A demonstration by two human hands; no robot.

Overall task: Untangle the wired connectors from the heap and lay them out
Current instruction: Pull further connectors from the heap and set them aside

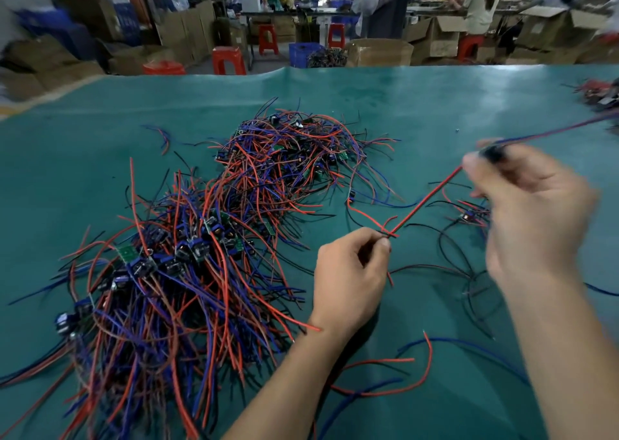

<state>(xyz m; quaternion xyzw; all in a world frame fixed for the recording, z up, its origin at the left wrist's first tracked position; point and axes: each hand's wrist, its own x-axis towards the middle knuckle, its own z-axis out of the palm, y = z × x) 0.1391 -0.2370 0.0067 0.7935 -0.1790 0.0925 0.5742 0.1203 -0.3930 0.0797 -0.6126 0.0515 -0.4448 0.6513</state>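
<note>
A big heap of wired connectors point(201, 248) with red, blue and black wires and small green boards covers the left and middle of the green table point(418, 104). My left hand point(351, 278) pinches the end of a red wire point(425, 201) that runs taut up to my right hand point(529, 201). The right hand, blurred, grips a dark connector point(492, 153) whose other wires stretch off to the upper right. A single connector point(467, 216) with loose black wires lies under the right hand.
Loose red, blue and black wires point(402, 362) lie between my forearms. Another small bundle point(599, 92) sits at the table's far right edge. Beyond the table are cardboard boxes, red stools point(227, 59), a blue crate and seated people.
</note>
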